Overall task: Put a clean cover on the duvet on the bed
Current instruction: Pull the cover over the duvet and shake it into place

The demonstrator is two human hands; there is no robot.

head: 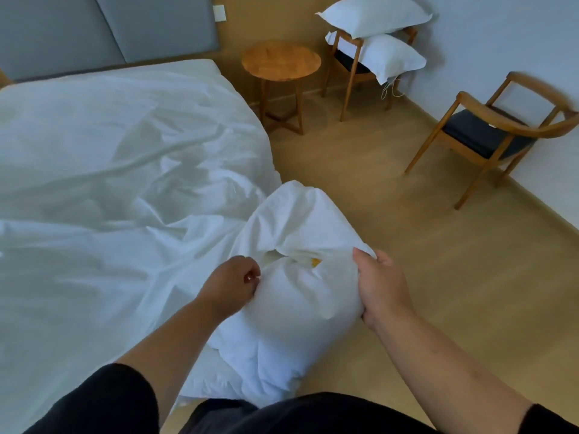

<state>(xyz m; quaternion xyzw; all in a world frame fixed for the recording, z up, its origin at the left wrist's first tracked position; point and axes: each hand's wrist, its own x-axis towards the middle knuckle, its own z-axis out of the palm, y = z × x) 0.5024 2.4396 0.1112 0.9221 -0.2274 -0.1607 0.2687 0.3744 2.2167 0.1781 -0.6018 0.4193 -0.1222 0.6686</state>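
Observation:
A white duvet in its cover [119,189] lies spread and creased over the bed [188,65]. One bulging corner of it [294,286] hangs off the bed's right side in front of me. A slit in that corner shows a small orange tag [315,261]. My left hand [233,285] pinches the cloth at the corner's left side with curled fingers. My right hand [380,285] grips the corner's right edge, thumb on top.
A round wooden side table [281,61] stands by the bed's head. Behind it a wooden chair [347,65] carries two white pillows [374,15]. A second wooden armchair [488,133] with a dark seat stands at the right wall. Bare wooden floor [391,214] lies between them and me.

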